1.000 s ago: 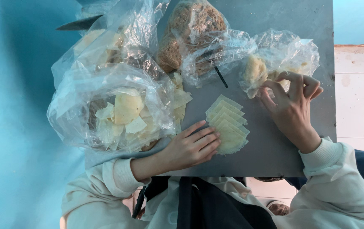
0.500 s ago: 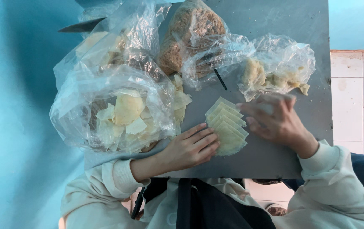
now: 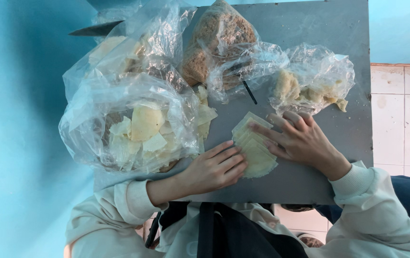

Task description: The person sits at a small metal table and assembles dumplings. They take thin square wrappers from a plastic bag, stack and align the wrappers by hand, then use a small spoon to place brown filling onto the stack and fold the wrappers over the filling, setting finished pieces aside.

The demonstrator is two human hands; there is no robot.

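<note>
Right hand (image 3: 305,141) lies open-fingered, seemingly touching the wrapper stack (image 3: 253,152) at centre frame; left hand (image 3: 217,167) rests flat against its lower-left edge.

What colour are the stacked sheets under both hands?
Pale yellow, almost cream; the stacked sheets show best in the head view, on the grey board.

Pale yellow wrappers (image 3: 255,153), grey tabletop (image 3: 310,28), w/ blue wall (image 3: 19,119)

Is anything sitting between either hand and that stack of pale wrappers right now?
Nothing visible does. The left hand rests its fingertips against the near edge of the wrapper stack, and the right hand lays its fingers on the stack's far side. The plastic bags lie beside and beyond it.
</note>
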